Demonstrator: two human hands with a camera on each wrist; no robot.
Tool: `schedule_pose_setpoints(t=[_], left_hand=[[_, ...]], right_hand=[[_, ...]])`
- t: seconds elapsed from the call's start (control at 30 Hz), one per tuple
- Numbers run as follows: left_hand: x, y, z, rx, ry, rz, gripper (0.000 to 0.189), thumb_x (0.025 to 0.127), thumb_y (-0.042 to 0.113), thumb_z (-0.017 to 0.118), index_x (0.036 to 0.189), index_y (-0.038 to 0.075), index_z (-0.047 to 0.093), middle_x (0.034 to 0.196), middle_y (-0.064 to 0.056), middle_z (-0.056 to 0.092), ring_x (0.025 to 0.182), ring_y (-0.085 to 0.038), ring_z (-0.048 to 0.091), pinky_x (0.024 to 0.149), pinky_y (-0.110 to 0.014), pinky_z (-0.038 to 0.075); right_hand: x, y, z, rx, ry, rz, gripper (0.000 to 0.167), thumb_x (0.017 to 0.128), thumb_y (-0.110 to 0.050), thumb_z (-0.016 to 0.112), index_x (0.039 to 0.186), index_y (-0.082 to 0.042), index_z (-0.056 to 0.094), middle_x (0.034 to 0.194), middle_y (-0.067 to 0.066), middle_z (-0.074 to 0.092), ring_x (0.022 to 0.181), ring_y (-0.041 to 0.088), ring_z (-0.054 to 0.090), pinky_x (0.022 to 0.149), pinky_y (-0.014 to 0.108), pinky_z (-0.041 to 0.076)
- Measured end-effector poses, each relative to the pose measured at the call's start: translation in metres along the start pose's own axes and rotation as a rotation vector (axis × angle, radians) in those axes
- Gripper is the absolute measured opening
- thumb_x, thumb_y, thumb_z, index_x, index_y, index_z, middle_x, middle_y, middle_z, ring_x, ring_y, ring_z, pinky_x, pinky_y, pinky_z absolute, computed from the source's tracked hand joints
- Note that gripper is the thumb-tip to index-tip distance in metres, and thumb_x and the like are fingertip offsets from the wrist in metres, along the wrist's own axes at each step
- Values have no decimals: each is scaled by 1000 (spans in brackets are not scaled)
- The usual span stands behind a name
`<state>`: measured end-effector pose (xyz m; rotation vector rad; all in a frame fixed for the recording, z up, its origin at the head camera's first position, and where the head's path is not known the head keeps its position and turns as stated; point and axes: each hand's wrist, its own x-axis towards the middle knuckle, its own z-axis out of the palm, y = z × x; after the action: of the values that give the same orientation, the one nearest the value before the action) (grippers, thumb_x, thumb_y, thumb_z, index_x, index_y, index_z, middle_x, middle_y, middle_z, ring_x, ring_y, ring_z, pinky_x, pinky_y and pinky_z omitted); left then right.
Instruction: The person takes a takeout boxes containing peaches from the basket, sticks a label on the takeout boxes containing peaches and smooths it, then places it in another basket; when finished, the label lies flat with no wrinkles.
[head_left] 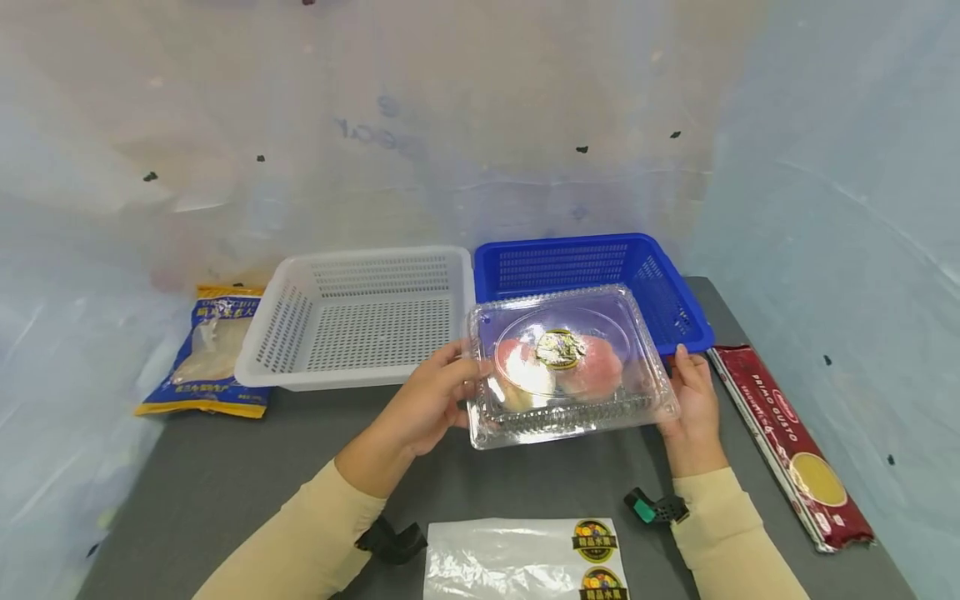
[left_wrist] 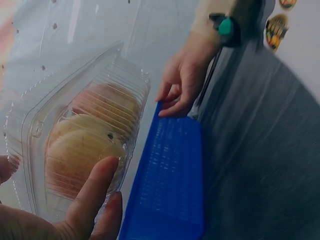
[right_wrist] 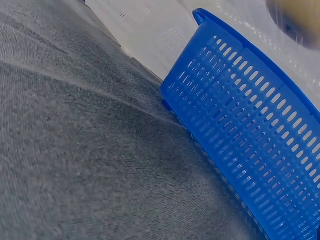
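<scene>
My left hand (head_left: pixel 423 404) grips the left edge of a clear plastic clamshell box (head_left: pixel 558 312), which is tilted above the near part of the blue basket (head_left: pixel 671 304). A gold and black sticker (head_left: pixel 558 348) is on its lid. Inside, the left wrist view shows two round yellow and pink fruits (left_wrist: pixel 85 150). The thumb and fingers of that hand lie on either side of the box. My right hand (head_left: pixel 692 408) pinches the blue basket's rim at its near right corner, with curled fingers visible in the left wrist view. In the right wrist view only the basket's slotted side (right_wrist: pixel 240 125) appears.
A white basket (head_left: pixel 378 379) stands left of the blue one, beside a blue and yellow food bag (head_left: pixel 217 350). A red spaghetti pack (head_left: pixel 787 446) lies at the right. A sticker sheet (head_left: pixel 517 554) lies on the near side of the grey table (head_left: pixel 285 450). Plastic sheeting surrounds the table.
</scene>
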<state>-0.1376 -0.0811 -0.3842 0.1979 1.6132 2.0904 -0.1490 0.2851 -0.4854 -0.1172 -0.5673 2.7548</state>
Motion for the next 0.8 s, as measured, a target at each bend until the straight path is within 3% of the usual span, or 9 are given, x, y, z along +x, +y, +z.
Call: schedule_pose_setpoints(t=[0.17,0.33,0.6,0.8], left_hand=[[19,12,-2,2,44,-20,76,98,23,69,163,5,35,135,-18,59,111,-32,65,74,-48,64],[41,22,-6,-15,48,-7,68,99,22,67,158,2,43,135,-19,59,115,-34,65,77,-52,65],[78,35,-9,29,83,-28,65,97,21,61,156,0,42,153,-18,42,124,-40,57,67,-41,62],[105,40,-4,94,135,-74,74,101,29,66,164,4,36,160,-17,39,135,-42,54,73,-47,64]], right_hand=[[2,3,-1,96,-42,1,4,115,-1,45,111,-1,45,118,21,61,100,32,69,78,44,63],[1,1,0,139,14,30,6,112,1,52,111,-3,47,131,19,58,108,36,70,88,53,63],[0,-3,3,53,92,52,10,111,-3,58,107,-7,49,115,13,55,107,33,63,88,48,62],[-1,-3,0,70,74,50,11,111,-2,57,108,-6,48,118,15,54,110,34,62,88,49,61]])
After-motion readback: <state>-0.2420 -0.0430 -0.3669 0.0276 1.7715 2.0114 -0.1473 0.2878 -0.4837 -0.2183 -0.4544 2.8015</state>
